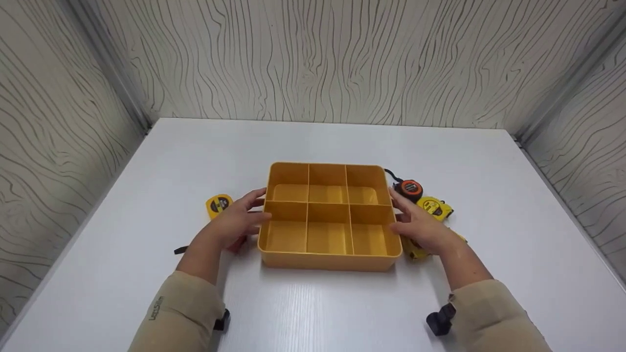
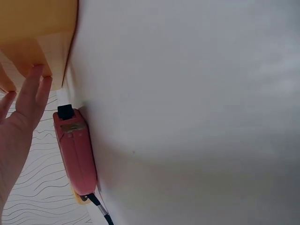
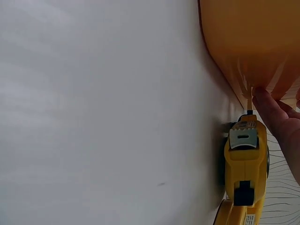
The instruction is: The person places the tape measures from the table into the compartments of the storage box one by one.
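Observation:
A yellow-orange divided box (image 1: 328,261) with several compartments, all bare inside, sits on the white table between both hands. My left hand (image 1: 234,222) touches its left wall with extended fingers, which also show against the wall in the left wrist view. On the opposite side, my right hand (image 1: 423,227) rests its fingertips on the right wall. A red tape measure (image 2: 77,152) with a black strap lies by the left hand, mostly covered by it in the head view. Beneath the right hand is a yellow tape measure (image 3: 244,159), partly hidden.
Left of the box lies another yellow tape measure (image 1: 218,204). To the right are a black-and-orange tape measure (image 1: 411,188) and a yellow one (image 1: 435,207), close together. Wood-patterned panels (image 1: 313,63) enclose the table (image 1: 323,142) at the back and sides.

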Demonstrator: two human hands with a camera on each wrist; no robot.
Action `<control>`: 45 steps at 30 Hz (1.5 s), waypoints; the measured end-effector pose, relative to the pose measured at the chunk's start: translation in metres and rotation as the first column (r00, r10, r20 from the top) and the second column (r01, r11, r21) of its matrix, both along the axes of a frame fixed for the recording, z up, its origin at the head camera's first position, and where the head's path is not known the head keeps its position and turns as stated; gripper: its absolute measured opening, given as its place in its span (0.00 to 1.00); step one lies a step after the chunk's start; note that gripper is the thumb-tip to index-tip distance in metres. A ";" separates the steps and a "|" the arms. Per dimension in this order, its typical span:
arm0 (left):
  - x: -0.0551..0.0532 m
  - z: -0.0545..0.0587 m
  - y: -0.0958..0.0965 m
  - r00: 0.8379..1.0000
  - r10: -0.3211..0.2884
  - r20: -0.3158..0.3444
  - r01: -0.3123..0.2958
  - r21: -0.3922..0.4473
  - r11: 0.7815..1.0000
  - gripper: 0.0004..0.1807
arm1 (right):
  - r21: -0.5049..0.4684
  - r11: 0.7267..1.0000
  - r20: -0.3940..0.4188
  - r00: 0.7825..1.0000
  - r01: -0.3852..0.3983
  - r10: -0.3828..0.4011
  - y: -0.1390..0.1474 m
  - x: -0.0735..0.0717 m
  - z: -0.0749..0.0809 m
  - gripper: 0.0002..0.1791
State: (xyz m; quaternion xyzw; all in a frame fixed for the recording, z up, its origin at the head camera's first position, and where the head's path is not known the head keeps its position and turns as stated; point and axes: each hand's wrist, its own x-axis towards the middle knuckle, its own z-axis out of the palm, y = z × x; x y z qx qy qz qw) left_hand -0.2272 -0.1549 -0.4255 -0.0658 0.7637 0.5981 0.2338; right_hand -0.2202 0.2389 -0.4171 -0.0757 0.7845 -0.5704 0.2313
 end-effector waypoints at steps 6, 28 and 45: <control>0.002 0.002 -0.001 1.000 -0.007 0.014 0.007 -0.002 1.000 0.36 | 0.020 1.000 -0.014 1.000 -0.017 0.017 0.001 0.000 0.001 0.46; 0.001 0.000 0.000 1.000 0.012 0.023 -0.012 0.002 1.000 0.37 | 0.087 0.996 -0.159 0.987 0.000 0.014 0.036 -0.002 0.011 0.41; 0.003 0.000 0.002 1.000 0.019 0.018 -0.019 -0.001 1.000 0.38 | 0.202 0.979 -0.111 0.994 0.042 -0.020 0.066 0.007 -0.007 0.37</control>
